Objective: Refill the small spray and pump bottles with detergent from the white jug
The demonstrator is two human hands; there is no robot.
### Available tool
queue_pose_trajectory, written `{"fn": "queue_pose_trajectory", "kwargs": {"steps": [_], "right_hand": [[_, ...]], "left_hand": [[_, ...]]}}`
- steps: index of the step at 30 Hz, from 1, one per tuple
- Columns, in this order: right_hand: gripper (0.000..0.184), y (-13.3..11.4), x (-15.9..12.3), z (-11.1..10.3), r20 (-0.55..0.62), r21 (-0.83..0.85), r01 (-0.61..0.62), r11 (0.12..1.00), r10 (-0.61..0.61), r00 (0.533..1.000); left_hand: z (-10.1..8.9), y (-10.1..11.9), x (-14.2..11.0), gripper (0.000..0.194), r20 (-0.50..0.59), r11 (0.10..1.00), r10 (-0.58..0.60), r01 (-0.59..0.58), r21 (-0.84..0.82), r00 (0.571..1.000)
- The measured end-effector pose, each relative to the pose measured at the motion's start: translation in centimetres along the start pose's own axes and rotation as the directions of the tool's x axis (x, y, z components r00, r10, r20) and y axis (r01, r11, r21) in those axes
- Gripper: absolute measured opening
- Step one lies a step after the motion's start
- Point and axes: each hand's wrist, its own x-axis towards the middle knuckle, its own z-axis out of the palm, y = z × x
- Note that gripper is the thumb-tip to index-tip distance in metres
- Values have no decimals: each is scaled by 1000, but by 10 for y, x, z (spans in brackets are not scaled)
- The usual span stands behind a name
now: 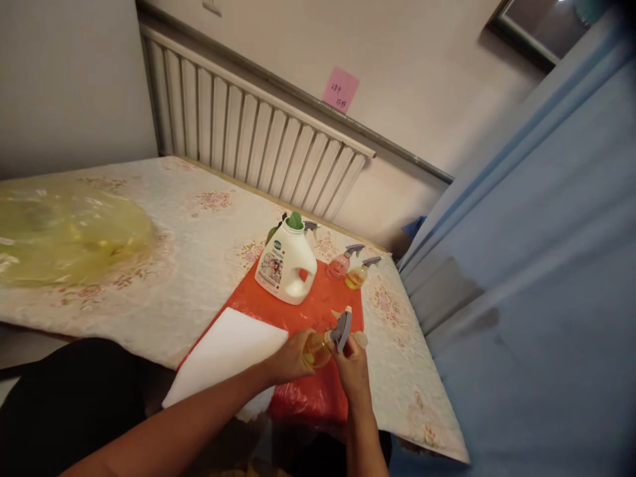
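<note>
My left hand [291, 358] is wrapped round the clear body of a small spray bottle [317, 351] with yellow liquid in it. The bottle is tilted, its grey trigger head [342, 330] pointing to the right. My right hand [352, 368] has its fingers closed on the trigger head at the bottle's neck. A pale round piece [360, 340] shows beside the right fingers; what it is I cannot tell. Beyond the hands, a white detergent jug [284, 265] with a handle stands upright, something green [295, 220] in its mouth.
A pink spray bottle [338, 266] and a yellow one [355, 277] stand right of the jug. Under the hands lie a red plastic sheet [248, 295] and a white pad [231, 354]. A yellow plastic bag [74, 228] is at left; a blue curtain [536, 265] hangs at right.
</note>
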Motion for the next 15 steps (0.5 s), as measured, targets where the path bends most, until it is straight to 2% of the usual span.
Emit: {"fn": "queue_pose_trajectory", "kwargs": {"steps": [8, 15], "right_hand": [[18, -5, -2, -1, 56, -76, 78, 994, -74, 996], [25, -4, -1, -3, 120, -129, 133, 983, -117, 986]], "left_hand": [[5, -14, -10, 81, -35, 990, 126, -124, 71, 991], [6, -14, -13, 86, -29, 987, 96, -91, 134, 995]]}}
